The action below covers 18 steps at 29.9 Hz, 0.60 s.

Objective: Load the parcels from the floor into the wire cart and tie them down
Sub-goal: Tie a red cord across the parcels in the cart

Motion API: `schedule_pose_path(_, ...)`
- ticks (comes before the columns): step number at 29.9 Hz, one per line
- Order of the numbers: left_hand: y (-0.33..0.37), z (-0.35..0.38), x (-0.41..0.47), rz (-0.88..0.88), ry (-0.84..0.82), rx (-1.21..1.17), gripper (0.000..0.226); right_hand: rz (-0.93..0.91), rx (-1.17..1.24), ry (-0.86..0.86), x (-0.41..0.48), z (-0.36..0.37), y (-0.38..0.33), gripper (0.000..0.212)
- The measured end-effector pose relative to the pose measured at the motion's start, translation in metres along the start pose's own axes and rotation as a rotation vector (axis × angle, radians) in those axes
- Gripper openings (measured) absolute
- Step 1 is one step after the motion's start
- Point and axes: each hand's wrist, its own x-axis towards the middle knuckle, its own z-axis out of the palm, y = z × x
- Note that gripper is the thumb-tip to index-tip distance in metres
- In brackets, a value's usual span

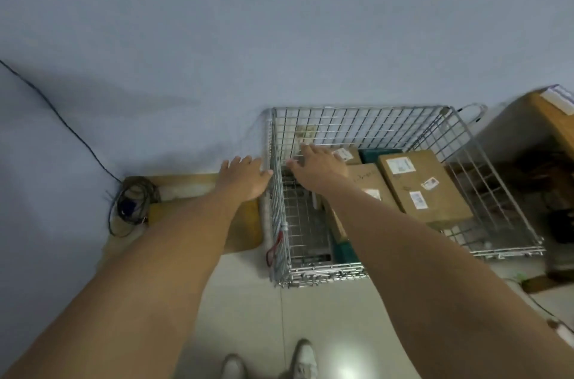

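Observation:
A silver wire cart (366, 121) stands on the pale floor against a blue wall. Several brown cardboard parcels lie inside it: a large one (422, 186) with white labels on the right, and a middle one (369, 183) partly under my right arm. My left hand (242, 176) reaches just outside the cart's left wall, fingers spread and straight, thumb at the top rim. My right hand (320, 164) hovers over the cart's far left corner with fingers extended, holding nothing. A red strap or hook (275, 246) hangs on the cart's left side.
A flat yellow-brown board or box (186, 183) lies left of the cart by the wall, with a coil of black cable (130, 204) on it. A brown box or table (543, 117) stands at the right. My shoes (270, 363) show at the bottom.

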Motion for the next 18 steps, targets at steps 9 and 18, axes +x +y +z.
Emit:
schedule_pose_path(9,-0.010,0.185,0.046,0.010,-0.188,-0.192,0.060,0.057,0.064,-0.307,0.012,0.155,0.026,0.075)
schedule_pose_path(18,0.007,0.227,0.054,-0.013,-0.133,-0.748,0.008,0.243,0.501,-0.452,0.025,0.237,0.033,0.055)
